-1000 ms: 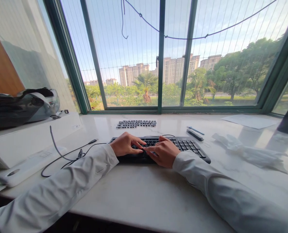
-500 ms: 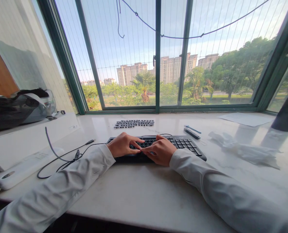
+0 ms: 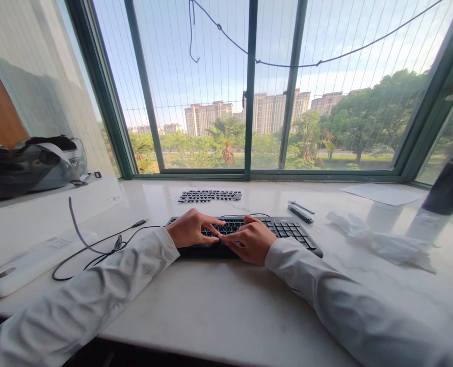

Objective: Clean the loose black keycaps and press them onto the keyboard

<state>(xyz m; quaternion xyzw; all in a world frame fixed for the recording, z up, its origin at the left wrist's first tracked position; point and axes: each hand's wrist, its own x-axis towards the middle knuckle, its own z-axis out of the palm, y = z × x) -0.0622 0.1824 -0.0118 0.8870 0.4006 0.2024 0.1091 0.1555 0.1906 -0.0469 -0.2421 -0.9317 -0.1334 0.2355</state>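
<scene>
A black keyboard (image 3: pixel 287 228) lies on the white marble-patterned counter, with both hands over its middle. On the keyboard's left half, my left hand (image 3: pixel 190 228) has index finger and thumb spread, the thumb tip low near the front rows. My right hand (image 3: pixel 254 239) comes in from the right, its index finger reaching to the left thumb and its own thumb bent close below. Whatever lies between those fingertips is too small to make out. Behind the keyboard, loose black keycaps (image 3: pixel 210 195) are laid out in rows. The keys under my hands are partly hidden.
Right of the keyboard are a dark pen-like tool (image 3: pixel 300 212), a thin blue stick (image 3: pixel 302 207), crumpled clear plastic (image 3: pixel 382 239), paper (image 3: pixel 381 194) and a dark bottle (image 3: pixel 447 184). At left are a black cable (image 3: pixel 115 247), a white power strip (image 3: pixel 38 262) and a white box (image 3: pixel 50 219).
The view has shifted slightly. My left index finger and thumb have drawn a little lower over the keys, and the right fingertips stay against the left thumb.
</scene>
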